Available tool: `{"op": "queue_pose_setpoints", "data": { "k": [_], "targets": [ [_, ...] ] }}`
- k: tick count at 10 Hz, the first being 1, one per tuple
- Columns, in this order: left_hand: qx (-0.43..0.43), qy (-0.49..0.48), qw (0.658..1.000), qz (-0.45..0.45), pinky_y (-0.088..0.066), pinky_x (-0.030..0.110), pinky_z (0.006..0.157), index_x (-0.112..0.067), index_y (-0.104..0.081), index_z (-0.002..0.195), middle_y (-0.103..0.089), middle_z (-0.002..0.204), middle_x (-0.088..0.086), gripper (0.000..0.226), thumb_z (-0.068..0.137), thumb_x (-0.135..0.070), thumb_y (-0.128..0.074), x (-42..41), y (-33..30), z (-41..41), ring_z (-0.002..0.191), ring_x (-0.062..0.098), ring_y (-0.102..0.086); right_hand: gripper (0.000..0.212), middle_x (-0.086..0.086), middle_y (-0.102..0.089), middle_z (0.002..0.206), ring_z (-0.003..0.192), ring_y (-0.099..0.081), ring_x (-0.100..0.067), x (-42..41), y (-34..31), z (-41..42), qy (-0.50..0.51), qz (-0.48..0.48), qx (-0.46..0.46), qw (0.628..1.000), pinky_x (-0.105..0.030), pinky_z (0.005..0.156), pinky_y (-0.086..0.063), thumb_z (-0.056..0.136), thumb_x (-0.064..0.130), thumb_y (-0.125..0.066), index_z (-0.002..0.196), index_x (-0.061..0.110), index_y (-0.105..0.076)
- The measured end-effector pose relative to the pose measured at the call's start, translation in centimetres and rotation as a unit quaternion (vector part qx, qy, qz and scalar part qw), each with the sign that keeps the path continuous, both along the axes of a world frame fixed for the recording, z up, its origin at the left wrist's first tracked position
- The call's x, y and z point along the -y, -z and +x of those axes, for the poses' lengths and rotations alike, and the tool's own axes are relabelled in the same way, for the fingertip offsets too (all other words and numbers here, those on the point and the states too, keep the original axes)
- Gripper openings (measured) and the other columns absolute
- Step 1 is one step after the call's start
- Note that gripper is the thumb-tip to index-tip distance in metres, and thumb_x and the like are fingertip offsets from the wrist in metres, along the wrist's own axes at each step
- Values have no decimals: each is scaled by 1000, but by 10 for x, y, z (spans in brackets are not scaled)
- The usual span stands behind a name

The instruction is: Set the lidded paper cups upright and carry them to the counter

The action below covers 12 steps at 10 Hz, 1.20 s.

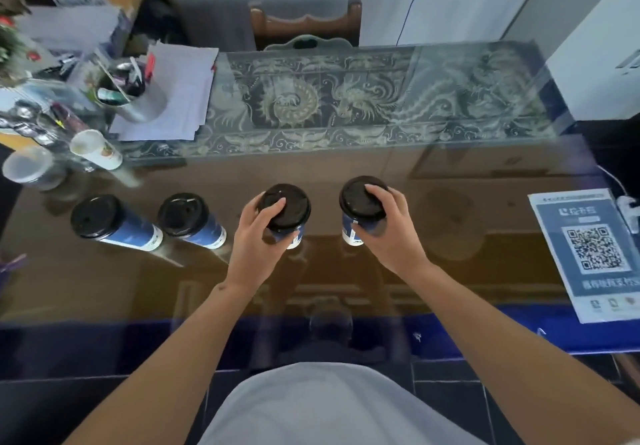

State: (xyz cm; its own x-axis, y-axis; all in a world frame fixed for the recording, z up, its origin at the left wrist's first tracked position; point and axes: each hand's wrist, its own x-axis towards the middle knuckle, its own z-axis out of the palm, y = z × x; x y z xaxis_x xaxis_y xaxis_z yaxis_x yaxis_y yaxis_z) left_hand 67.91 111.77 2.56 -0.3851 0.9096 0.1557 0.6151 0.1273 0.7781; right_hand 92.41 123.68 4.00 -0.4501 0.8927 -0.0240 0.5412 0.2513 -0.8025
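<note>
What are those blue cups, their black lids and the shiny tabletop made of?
Blue cups: seemingly paper, matte printed walls.
Black lids: likely moulded plastic, faint sheen, raised rims.
Tabletop: apparently glass; glossy, mirroring the person and cups.

Two upright lidded cups [284,216] [362,207] are gripped by L hand [258,233] & R hand [389,226] (two more [114,221] [192,219] stand left) on glass counter [450,202].

The brown counter top [450,202] is glossy and smooth as glass, mirroring the cups. Four blue paper cups [133,233] carry black plastic lids [95,216] with a dull sheen. A matt white paper notice with a printed square code [588,254] lies flat. The grey metal pen pot [145,105] looks brushed, on loose matt paper sheets [187,98].
</note>
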Motion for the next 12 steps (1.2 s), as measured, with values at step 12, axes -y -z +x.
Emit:
{"op": "queue_pose_setpoints", "data": {
  "k": [12],
  "targets": [
    [-41, -29, 997, -61, -39, 48, 118, -27, -33, 160, -14, 172, 14, 86, 89, -25, -81, 19, 24, 2, 159, 33, -21, 79, -7, -20, 165, 149, -23, -33, 5, 14, 4, -31, 125, 80, 988, -50, 116, -38, 82, 11, -79, 150, 26, -42]
  ]
}}
